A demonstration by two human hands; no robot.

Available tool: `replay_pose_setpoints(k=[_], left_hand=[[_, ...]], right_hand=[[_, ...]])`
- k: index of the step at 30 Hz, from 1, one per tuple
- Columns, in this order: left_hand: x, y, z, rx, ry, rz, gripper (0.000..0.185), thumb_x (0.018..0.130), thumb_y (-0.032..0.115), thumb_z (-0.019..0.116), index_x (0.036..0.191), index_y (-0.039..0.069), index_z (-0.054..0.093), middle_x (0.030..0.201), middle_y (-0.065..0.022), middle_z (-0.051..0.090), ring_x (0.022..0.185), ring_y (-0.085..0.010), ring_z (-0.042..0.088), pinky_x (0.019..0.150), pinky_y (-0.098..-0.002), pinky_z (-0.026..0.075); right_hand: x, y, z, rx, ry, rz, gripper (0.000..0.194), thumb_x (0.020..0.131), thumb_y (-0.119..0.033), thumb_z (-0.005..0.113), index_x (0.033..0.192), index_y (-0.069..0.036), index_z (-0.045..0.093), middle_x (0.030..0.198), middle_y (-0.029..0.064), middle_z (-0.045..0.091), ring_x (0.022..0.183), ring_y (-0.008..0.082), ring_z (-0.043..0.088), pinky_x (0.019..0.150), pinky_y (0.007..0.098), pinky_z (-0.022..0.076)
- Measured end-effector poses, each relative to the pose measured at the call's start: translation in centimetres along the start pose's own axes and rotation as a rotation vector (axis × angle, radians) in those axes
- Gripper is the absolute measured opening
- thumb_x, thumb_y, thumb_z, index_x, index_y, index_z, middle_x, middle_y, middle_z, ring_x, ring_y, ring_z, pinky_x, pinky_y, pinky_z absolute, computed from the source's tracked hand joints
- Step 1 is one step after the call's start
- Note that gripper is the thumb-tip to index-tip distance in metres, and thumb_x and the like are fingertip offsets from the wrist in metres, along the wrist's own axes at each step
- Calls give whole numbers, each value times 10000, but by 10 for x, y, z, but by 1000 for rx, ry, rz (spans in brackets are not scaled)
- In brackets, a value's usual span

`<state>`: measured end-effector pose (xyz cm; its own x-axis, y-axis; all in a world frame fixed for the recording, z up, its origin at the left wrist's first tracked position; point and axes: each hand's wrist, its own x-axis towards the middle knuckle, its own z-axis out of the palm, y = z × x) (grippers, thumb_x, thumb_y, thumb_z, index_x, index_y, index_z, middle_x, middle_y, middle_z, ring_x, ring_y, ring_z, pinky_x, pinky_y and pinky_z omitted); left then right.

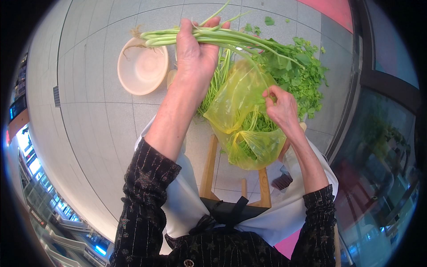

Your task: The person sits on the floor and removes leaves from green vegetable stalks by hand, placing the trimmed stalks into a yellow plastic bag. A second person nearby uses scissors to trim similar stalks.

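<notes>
My left hand (198,46) grips a bunch of green onions (163,36), their white ends and roots pointing left, over the rim of a beige plastic bowl (143,71). The green tops reach right, above a pile of leafy greens (305,66) on the floor. My right hand (282,103) pinches a long green stalk between thumb and fingers, beside a yellow translucent plastic bag (233,96). Leafy stalks show in the bag. More thin green stems (213,90) lie partly behind it.
Between my legs is a wooden stool (208,167). A brown object (282,181) lies near my right leg. Loose leaves (269,21) are scattered on the grey tiled floor (86,73). A dark-framed glass panel (380,133) stands at the right.
</notes>
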<state>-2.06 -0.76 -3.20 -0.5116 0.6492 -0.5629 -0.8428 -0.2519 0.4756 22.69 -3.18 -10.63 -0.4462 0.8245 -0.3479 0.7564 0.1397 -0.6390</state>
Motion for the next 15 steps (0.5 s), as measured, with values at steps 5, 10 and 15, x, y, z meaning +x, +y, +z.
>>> replay_pose_setpoints(k=[5, 10, 15], left_hand=[[2, 0, -1, -20, 14, -2, 298, 1102, 280, 350, 1072, -14, 385, 1456, -355, 332, 1395, -488, 367, 1216, -609, 321], [5, 4, -2, -29, 34, 8, 294, 1102, 282, 357, 1065, -9, 383, 1440, -352, 362, 1380, -508, 375, 1208, -611, 332], [7, 7, -3, -12, 20, 21, 313, 1103, 291, 352, 1072, -19, 370, 1441, -356, 364, 1373, -518, 379, 1208, -608, 335]], right_hand=[[1, 4, 3, 81, 30, -57, 285, 846, -51, 596, 1106, -39, 713, 852, 161, 707, 711, 258, 667, 680, 373, 512], [0, 7, 5, 140, 128, 29, 254, 872, -60, 648, 1113, -17, 710, 869, 166, 726, 729, 219, 690, 681, 341, 532], [1, 8, 4, 113, 158, 38, 178, 872, -37, 677, 1038, 9, 722, 899, 190, 730, 726, 233, 712, 639, 331, 532]])
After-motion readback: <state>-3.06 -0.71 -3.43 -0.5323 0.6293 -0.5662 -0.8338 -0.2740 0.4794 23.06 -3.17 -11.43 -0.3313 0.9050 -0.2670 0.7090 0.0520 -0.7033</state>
